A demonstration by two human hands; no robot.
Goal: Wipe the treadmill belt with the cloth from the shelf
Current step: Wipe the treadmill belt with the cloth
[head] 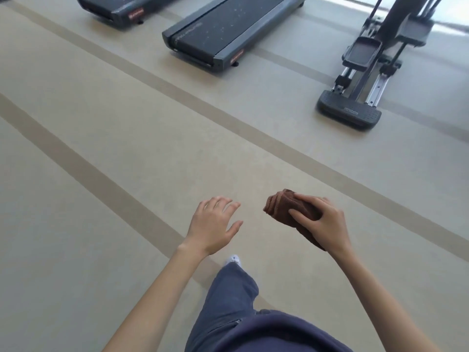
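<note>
While the right hand [321, 222] grips the folded brown cloth [284, 207], the left hand [213, 224] hangs released; the treadmill belt [228, 24] lies well ahead. Approach squarely; refold a flat wiping face.

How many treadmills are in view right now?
2. The centre treadmill lies at top centre, its belt speckled; the left treadmill is at top left, cut by the frame edge. More may sit out of view.

Elliptical trainer [361, 52], striped beige floor [127, 148], blue trouser leg [228, 301], white shoe [234, 260]
</note>
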